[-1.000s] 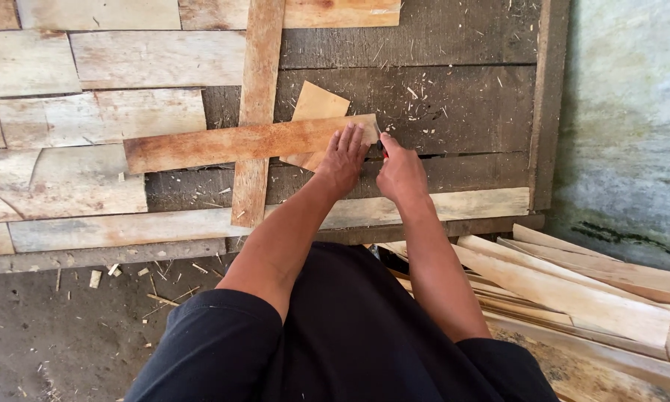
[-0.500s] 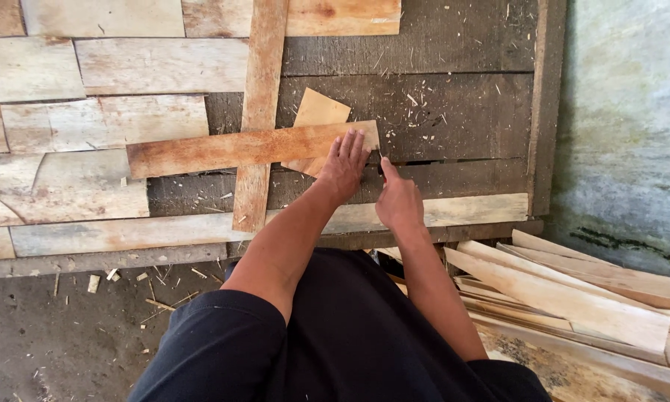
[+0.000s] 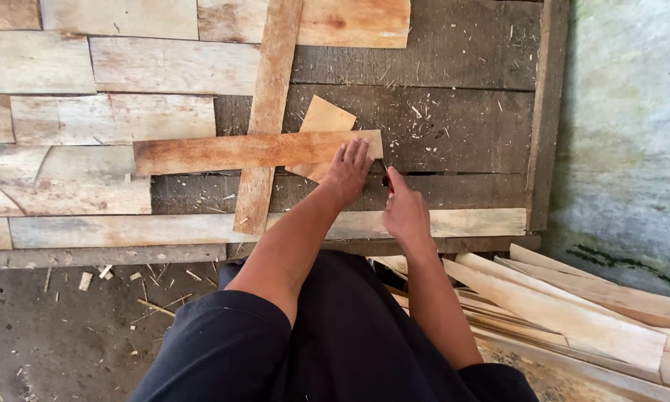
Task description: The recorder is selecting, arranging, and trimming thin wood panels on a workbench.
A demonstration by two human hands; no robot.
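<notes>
Hands sit at the right end of the long reddish-brown horizontal wood strip (image 3: pixel 257 151), which lies across the upright reddish-brown wood slat (image 3: pixel 266 119) on the dark grey plank worktop (image 3: pixel 461 112). Left hand (image 3: pixel 347 173) is flat, fingers spread a bit, pressing the strip's right end and partly covering the small pale tan wood offcut (image 3: pixel 326 117) tucked under it. Right hand (image 3: pixel 404 211) is closed round a small red-handled tool (image 3: pixel 390 184), tip at the worktop just right of the strip end; can't tell what kind of tool. Vs. 1 s ago: right hand was up beside the left, touching the strip end; now it has dropped lower and a little right, apart from the strip, w/ the red bit showing. Left hand has barely moved, strip and offcut lie as before, so the piece is held steady while the tool hand shifts. Pale cut wood slats (image 3: pixel 573 313) are stacked at lower right, chips on the grey concrete floor (image 3: pixel 67 335).
</notes>
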